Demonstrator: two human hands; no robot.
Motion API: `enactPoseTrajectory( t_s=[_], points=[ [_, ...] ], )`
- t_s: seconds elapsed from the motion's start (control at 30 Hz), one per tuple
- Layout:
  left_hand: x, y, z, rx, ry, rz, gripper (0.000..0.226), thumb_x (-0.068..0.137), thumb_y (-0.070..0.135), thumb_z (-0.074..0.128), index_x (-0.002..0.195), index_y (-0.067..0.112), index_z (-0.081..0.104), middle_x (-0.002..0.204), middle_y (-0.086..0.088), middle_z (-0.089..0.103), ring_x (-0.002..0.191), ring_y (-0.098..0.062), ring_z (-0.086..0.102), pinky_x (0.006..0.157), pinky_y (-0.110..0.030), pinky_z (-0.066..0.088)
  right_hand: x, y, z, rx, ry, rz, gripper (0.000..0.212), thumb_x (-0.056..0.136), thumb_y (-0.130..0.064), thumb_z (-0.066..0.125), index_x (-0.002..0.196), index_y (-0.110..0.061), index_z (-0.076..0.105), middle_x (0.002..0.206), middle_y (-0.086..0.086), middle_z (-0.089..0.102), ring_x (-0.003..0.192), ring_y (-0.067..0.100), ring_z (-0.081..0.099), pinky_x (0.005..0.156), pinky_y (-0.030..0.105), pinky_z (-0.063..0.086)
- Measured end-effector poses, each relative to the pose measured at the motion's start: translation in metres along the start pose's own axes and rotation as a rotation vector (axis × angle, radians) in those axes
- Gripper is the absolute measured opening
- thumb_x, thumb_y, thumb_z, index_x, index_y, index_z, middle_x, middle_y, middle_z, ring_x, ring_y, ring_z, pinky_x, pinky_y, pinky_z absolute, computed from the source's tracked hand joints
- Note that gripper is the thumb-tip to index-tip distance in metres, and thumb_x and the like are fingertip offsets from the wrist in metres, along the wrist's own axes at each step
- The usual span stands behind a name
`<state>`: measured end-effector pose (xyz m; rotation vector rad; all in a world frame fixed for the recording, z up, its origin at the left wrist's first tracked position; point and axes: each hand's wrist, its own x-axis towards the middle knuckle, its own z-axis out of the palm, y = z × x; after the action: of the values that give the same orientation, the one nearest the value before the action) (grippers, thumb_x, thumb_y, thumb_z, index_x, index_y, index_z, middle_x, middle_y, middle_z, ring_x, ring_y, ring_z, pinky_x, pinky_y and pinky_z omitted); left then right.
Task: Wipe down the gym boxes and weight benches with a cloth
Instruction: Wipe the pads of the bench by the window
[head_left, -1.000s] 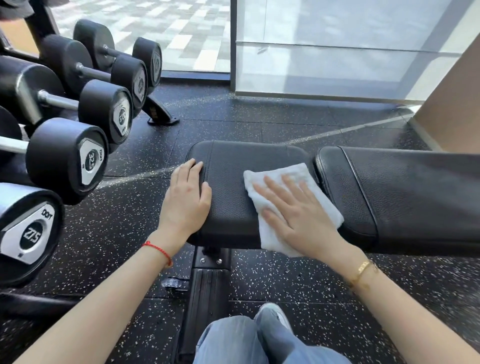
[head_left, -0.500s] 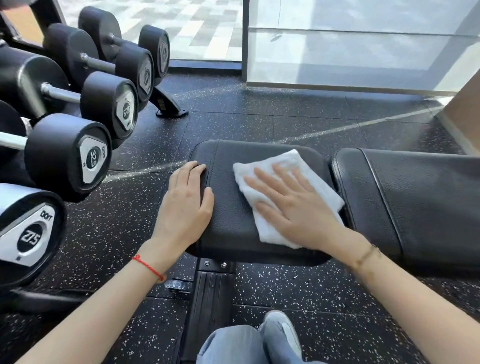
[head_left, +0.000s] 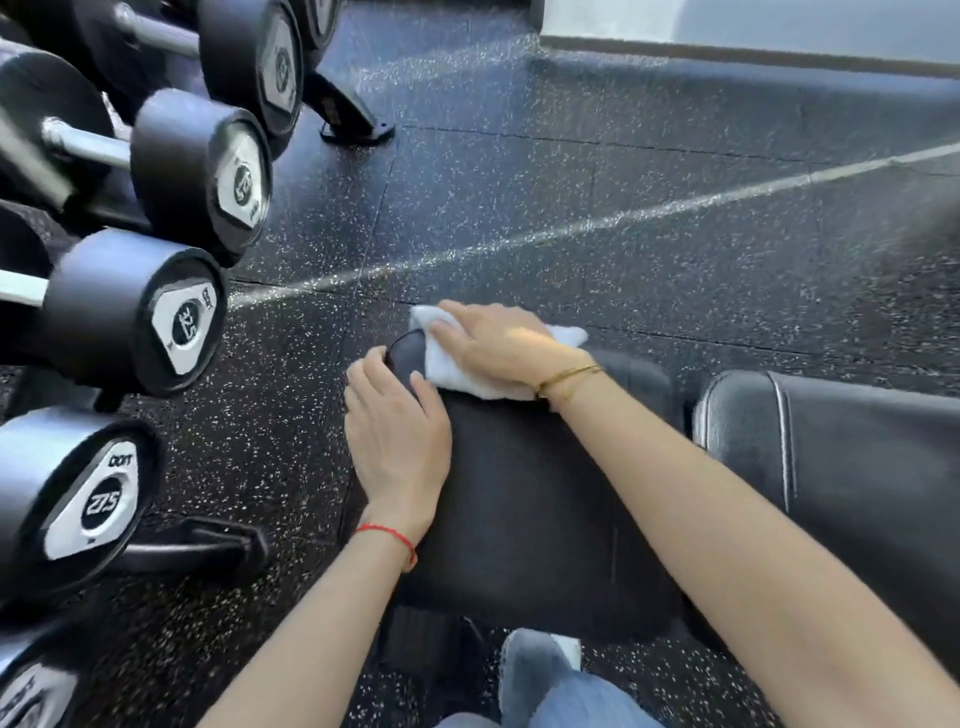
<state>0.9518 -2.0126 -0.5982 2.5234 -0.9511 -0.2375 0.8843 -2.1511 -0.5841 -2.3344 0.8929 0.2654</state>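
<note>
White cloth (head_left: 457, 366), black bench (head_left: 524, 509), white-speckled floor (head_left: 571, 171).

right hand (head_left: 498, 340) presses a white cloth (head_left: 457, 366) on the far edge of a black bench seat pad (head_left: 524, 499).
the hand lies flat, fingers spread and pointing left, with the cloth bunched under the palm and showing on both sides of it. the left hand (head_left: 397, 431) rests flat on the pad's left edge, just beside the cloth, a red string bracelet (head_left: 389, 535) on its wrist. a second bench pad (head_left: 841, 457) sits to the right across a narrow gap. dumbbells (head_left: 130, 317) line a rack at left, 1 marked 27.5, over speckled black floor (head_left: 571, 182).
</note>
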Motion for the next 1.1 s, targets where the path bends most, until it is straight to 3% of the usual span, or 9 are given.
enactPoseTrajectory(
  t_s=[0.27,0.43,0.63,0.73,0.8,0.87,0.93,1.0,1.1],
  points=[
    [0.0,0.006,0.001,0.008,-0.037,-0.051,0.047,0.095,0.025,0.036,0.136,0.003,0.04,0.135,-0.013,0.047,0.124,-0.032,0.047,0.105,-0.043,0.041,-0.05,0.065,-0.022,0.023,-0.119,-0.047,0.044,0.098,-0.06,0.014,0.119,-0.036,0.045,0.103,-0.009,0.06,0.086,0.021,0.061,0.074,0.045,0.048],
    [0.001,0.007,0.002,0.032,-0.075,-0.067,0.048,0.094,0.02,0.036,0.14,0.003,0.038,0.139,-0.015,0.045,0.131,-0.033,0.044,0.11,-0.044,0.039,-0.015,0.03,-0.033,0.162,-0.24,0.034,0.008,0.087,-0.029,0.035,0.087,-0.026,0.042,0.07,0.001,0.063,0.061,0.032,0.066,0.065,0.055,0.05],
    [0.003,0.007,-0.002,0.083,-0.126,0.004,0.053,0.094,0.015,0.036,0.146,0.008,0.035,0.15,-0.01,0.039,0.138,-0.029,0.038,0.117,-0.042,0.031,0.002,0.013,-0.04,0.275,-0.352,-0.197,0.03,0.083,-0.017,0.048,0.111,-0.027,0.042,0.087,0.002,0.062,0.071,0.028,0.062,0.07,0.061,0.052],
    [0.003,0.007,-0.003,0.131,-0.169,0.045,0.054,0.095,0.016,0.035,0.149,0.009,0.034,0.153,-0.009,0.037,0.14,-0.03,0.037,0.117,-0.045,0.03,-0.015,0.045,-0.039,0.312,-0.398,-0.208,0.043,0.091,-0.034,0.056,0.121,-0.051,0.03,0.111,-0.024,0.054,0.1,0.0,0.051,0.115,0.029,0.029],
    [0.003,0.007,-0.004,0.157,-0.183,0.036,0.055,0.095,0.019,0.035,0.149,0.01,0.034,0.154,-0.008,0.037,0.14,-0.03,0.037,0.116,-0.047,0.029,-0.027,0.067,-0.044,0.387,-0.408,-0.174,0.049,0.091,-0.046,0.049,0.134,-0.043,0.026,0.129,-0.024,0.04,0.118,-0.004,0.037,0.109,0.004,0.009],
    [0.003,0.007,-0.004,0.179,-0.198,0.035,0.056,0.094,0.022,0.035,0.149,0.011,0.033,0.155,-0.007,0.036,0.14,-0.031,0.037,0.117,-0.046,0.028,-0.033,0.073,-0.044,0.362,-0.427,-0.119,0.056,0.083,-0.029,0.052,0.128,-0.051,0.027,0.111,-0.035,0.048,0.099,-0.004,0.051,0.114,0.023,0.029],
    [0.003,0.007,-0.003,0.196,-0.208,0.044,0.057,0.094,0.023,0.035,0.15,0.011,0.033,0.156,-0.008,0.035,0.14,-0.032,0.036,0.118,-0.045,0.025,-0.026,0.056,-0.04,0.25,-0.338,-0.062,0.062,0.062,-0.013,0.045,0.116,-0.042,0.038,0.083,-0.02,0.059,0.063,0.009,0.062,0.067,0.057,0.057],
    [0.003,0.006,-0.002,0.2,-0.21,0.052,0.057,0.094,0.023,0.035,0.149,0.009,0.033,0.155,-0.009,0.035,0.14,-0.033,0.036,0.119,-0.046,0.025,-0.012,0.037,-0.035,0.225,-0.253,-0.104,0.062,0.057,-0.019,0.044,0.117,-0.029,0.037,0.076,-0.01,0.058,0.05,0.019,0.061,0.04,0.055,0.052],
    [0.004,0.005,-0.002,0.185,-0.209,0.057,0.056,0.095,0.025,0.033,0.148,0.006,0.036,0.154,-0.012,0.037,0.139,-0.036,0.037,0.118,-0.045,0.025,0.006,0.028,-0.029,0.336,-0.277,-0.176,0.052,0.084,-0.048,0.042,0.133,-0.033,0.035,0.113,-0.013,0.063,0.084,0.019,0.067,0.07,0.05,0.054]
  ],
)
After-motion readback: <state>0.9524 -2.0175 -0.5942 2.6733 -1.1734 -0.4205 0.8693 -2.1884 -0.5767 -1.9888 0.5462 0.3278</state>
